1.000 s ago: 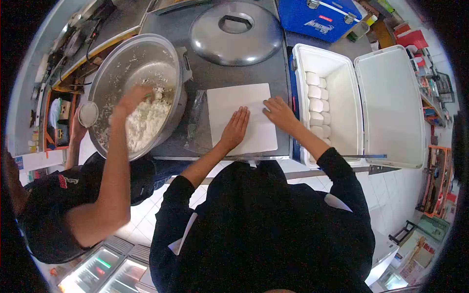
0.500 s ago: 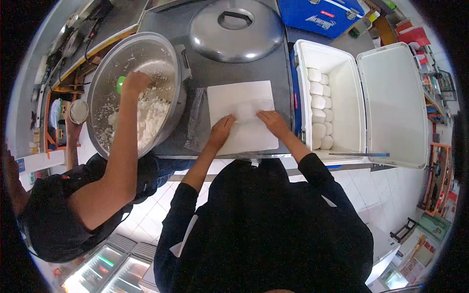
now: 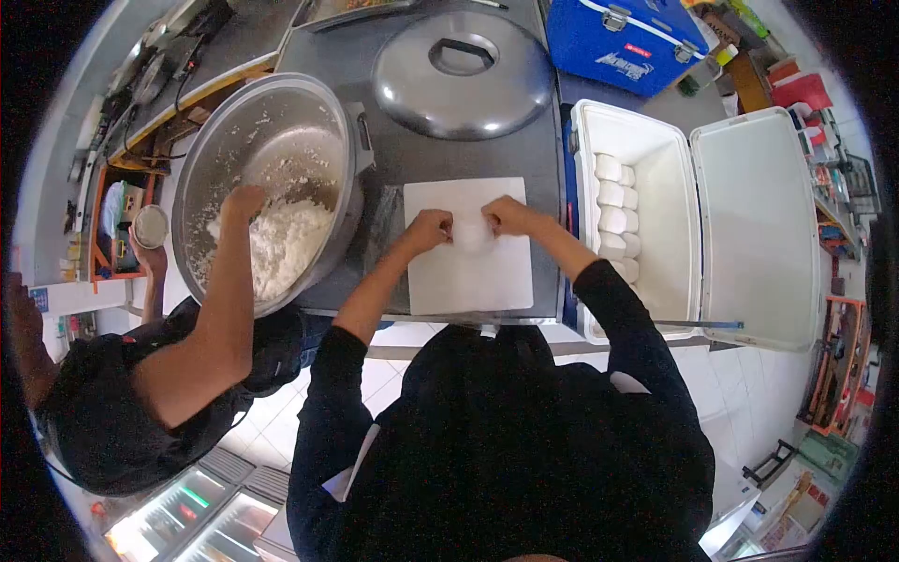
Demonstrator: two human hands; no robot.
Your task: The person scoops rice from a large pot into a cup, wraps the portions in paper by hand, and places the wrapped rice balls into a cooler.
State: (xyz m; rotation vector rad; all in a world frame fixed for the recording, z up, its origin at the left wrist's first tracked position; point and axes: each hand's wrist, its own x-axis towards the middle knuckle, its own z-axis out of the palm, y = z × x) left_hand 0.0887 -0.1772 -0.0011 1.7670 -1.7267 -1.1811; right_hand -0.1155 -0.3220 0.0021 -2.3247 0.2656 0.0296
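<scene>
Over a white board (image 3: 468, 292), I hold a small packet of white rice (image 3: 473, 231) in thin clear plastic, blurred by motion. My left hand (image 3: 431, 229) is closed on its left side, with the fingers pinched together. On the other side, my right hand (image 3: 508, 216) pinches the plastic too. Clear plastic bags (image 3: 382, 225) lie on the counter left of the board. Rounded white packets (image 3: 611, 195) are stacked in rows along the left side of an open cooler (image 3: 658, 140) to my right.
On my left, a co-worker's hand (image 3: 243, 202) reaches into a large metal pot (image 3: 351, 192) of rice; the other holds a small bowl (image 3: 150, 228). A metal lid (image 3: 464, 89) lies beyond the board. A blue cooler (image 3: 623, 42) stands at the back right.
My hands have risen slightly off the board and turned, drawing the plastic in around the packet. The co-worker's hand has lowered in the pot, and the green thing there is out of sight.
</scene>
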